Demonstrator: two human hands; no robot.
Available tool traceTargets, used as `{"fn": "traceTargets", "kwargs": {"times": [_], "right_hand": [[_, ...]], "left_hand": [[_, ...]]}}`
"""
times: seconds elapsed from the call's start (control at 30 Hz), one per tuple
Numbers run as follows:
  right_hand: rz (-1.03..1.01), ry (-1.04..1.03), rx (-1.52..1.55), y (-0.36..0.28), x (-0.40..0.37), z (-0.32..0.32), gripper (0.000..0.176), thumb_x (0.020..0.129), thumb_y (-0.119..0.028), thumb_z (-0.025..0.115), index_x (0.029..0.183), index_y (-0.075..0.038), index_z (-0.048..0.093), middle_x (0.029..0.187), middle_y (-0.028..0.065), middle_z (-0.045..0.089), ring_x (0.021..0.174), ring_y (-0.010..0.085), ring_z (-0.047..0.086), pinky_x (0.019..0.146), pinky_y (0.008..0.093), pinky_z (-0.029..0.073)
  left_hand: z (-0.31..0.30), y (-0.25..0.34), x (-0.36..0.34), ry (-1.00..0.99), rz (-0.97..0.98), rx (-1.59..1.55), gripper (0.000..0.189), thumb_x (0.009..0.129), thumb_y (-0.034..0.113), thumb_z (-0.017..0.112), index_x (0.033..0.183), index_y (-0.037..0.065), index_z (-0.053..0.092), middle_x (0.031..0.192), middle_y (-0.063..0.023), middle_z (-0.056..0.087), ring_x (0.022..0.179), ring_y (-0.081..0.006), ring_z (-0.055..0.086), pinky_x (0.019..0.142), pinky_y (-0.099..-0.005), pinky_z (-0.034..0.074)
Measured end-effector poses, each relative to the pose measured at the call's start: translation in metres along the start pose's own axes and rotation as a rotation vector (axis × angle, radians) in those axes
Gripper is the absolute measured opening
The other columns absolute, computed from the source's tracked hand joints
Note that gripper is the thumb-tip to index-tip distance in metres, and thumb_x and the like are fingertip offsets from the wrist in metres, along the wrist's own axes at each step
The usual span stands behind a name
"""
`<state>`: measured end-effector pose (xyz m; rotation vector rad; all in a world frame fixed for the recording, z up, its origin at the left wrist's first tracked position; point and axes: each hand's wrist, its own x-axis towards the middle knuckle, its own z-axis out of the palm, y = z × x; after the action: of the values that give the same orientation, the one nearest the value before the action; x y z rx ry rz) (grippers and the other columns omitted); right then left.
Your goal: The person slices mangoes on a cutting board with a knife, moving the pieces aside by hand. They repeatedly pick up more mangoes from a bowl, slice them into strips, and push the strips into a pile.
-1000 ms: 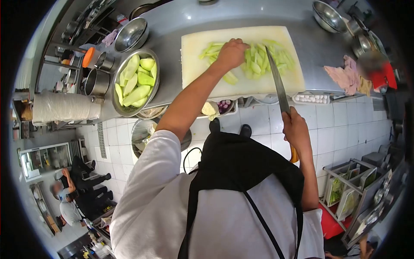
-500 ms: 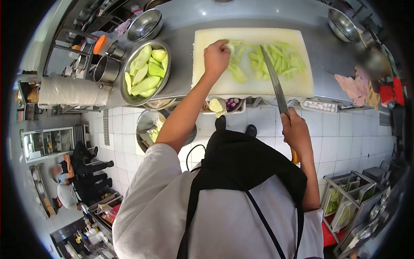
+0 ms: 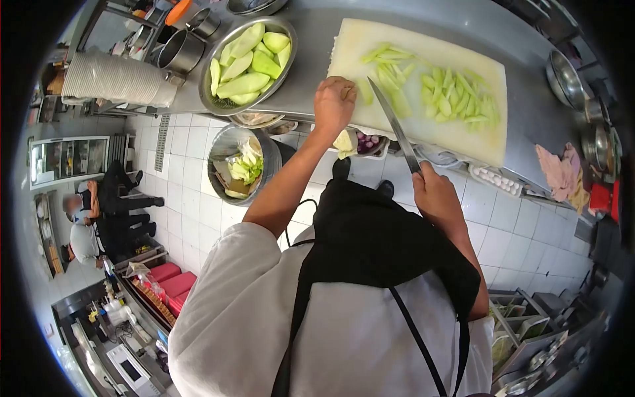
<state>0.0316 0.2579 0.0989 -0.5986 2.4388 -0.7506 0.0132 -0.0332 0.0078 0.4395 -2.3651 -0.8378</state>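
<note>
My left hand (image 3: 334,102) is closed around a small pale vegetable scrap at the near left edge of the white cutting board (image 3: 370,40). My right hand (image 3: 433,195) grips the handle of a long knife (image 3: 391,122), whose blade points up over the board's near edge. Green vegetable strips (image 3: 456,99) lie spread across the board. A metal bowl (image 3: 288,36) of peeled green halves sits on the counter left of the board.
A metal bin (image 3: 241,165) with green scraps stands on the tiled floor below the counter. Stacked white containers (image 3: 116,76) and pots sit far left. Bowls (image 3: 565,76) and a pink cloth (image 3: 559,172) are at the right. Another person (image 3: 86,235) stands far left.
My left hand has moved from the strips in the middle of the board to its near left edge, carrying a scrap. The view has tilted down and left. The knife stays raised.
</note>
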Motion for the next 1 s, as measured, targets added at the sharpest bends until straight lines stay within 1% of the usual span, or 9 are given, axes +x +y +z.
{"fn": "traceTargets", "kwargs": {"times": [0.03,0.13,0.33,0.53,0.63,0.73,0.83,0.93,1.0], "right_hand": [[-0.005,-0.003,-0.012,0.0,0.003,0.001,0.023,0.101,-0.022,0.052,0.111,-0.002,0.055,0.081,0.0302,0.067,0.084,0.0534,0.064,0.076,0.0616,0.047],[-0.019,-0.021,-0.027,0.0,0.008,0.005,0.022,0.101,-0.022,0.053,0.109,-0.002,0.054,0.081,0.03,0.067,0.084,0.0533,0.064,0.076,0.0618,0.047],[0.006,-0.058,-0.042,-0.004,0.013,0.006,0.021,0.1,-0.021,0.053,0.108,-0.002,0.054,0.081,0.029,0.067,0.084,0.0532,0.064,0.077,0.062,0.047],[0.054,-0.115,-0.071,-0.011,0.016,0.003,0.02,0.101,-0.02,0.052,0.108,-0.002,0.054,0.083,0.0305,0.068,0.086,0.0534,0.065,0.079,0.0616,0.049],[0.057,-0.124,-0.116,-0.015,0.02,0.007,0.024,0.101,-0.019,0.052,0.115,0.0,0.055,0.084,0.0313,0.068,0.087,0.053,0.066,0.081,0.0614,0.05],[0.015,-0.065,-0.095,-0.018,0.041,0.023,0.023,0.102,-0.02,0.051,0.114,-0.001,0.054,0.089,0.0346,0.067,0.09,0.0557,0.063,0.082,0.0624,0.047],[-0.014,-0.022,-0.145,-0.014,0.063,0.032,0.033,0.101,-0.02,0.052,0.128,0.0,0.055,0.086,0.0324,0.068,0.091,0.0524,0.066,0.086,0.0601,0.05],[0.011,-0.038,-0.154,-0.013,0.069,0.019,0.032,0.102,-0.02,0.051,0.126,0.0,0.056,0.091,0.0342,0.068,0.093,0.053,0.066,0.087,0.0596,0.05],[0.03,0.017,-0.14,-0.01,0.068,0.008,0.031,0.102,-0.021,0.051,0.125,0.0,0.056,0.093,0.0344,0.068,0.092,0.0532,0.066,0.086,0.0595,0.05]], "left_hand": [[-0.001,0.0,0.001,-0.004,0.034,0.014,0.014,0.082,0.007,0.076,0.096,0.002,0.078,0.102,-0.0129,0.074,0.094,-0.031,0.069,0.086,-0.0391,0.055],[0.003,-0.002,0.001,0.005,0.055,-0.052,0.013,0.083,0.007,0.076,0.095,0.003,0.078,0.102,-0.0119,0.074,0.098,-0.0328,0.066,0.091,-0.041,0.053],[0.012,-0.001,0.003,0.008,0.049,-0.055,0.012,0.083,0.008,0.076,0.093,0.003,0.078,0.103,-0.0104,0.073,0.099,-0.0314,0.065,0.091,-0.0408,0.052],[0.014,-0.003,0.003,-0.003,0.079,-0.047,0.011,0.082,0.007,0.076,0.093,0.003,0.079,0.102,-0.0085,0.073,0.1,-0.0305,0.063,0.09,-0.0403,0.052],[0.015,-0.004,0.003,-0.011,0.093,-0.027,0.012,0.082,0.007,0.076,0.093,0.002,0.078,0.102,-0.0086,0.072,0.1,-0.0306,0.063,0.09,-0.0402,0.052],[0.016,-0.005,0.003,0.0,0.1,-0.064,0.011,0.082,0.006,0.075,0.092,0.001,0.078,0.103,-0.0092,0.072,0.1,-0.0308,0.063,0.09,-0.0402,0.052],[0.014,-0.005,0.003,0.011,0.137,-0.036,0.011,0.083,0.007,0.075,0.092,0.001,0.078,0.103,-0.0098,0.072,0.101,-0.0311,0.063,0.09,-0.0401,0.052],[0.016,-0.005,0.003,-0.002,0.105,-0.043,0.01,0.083,0.007,0.075,0.091,0.001,0.078,0.103,-0.0098,0.072,0.101,-0.0313,0.063,0.09,-0.0403,0.052],[0.016,-0.004,0.003,0.007,0.118,-0.044,0.01,0.082,0.006,0.074,0.09,0.001,0.077,0.102,-0.0095,0.072,0.1,-0.0315,0.063,0.091,-0.0408,0.052]]}}
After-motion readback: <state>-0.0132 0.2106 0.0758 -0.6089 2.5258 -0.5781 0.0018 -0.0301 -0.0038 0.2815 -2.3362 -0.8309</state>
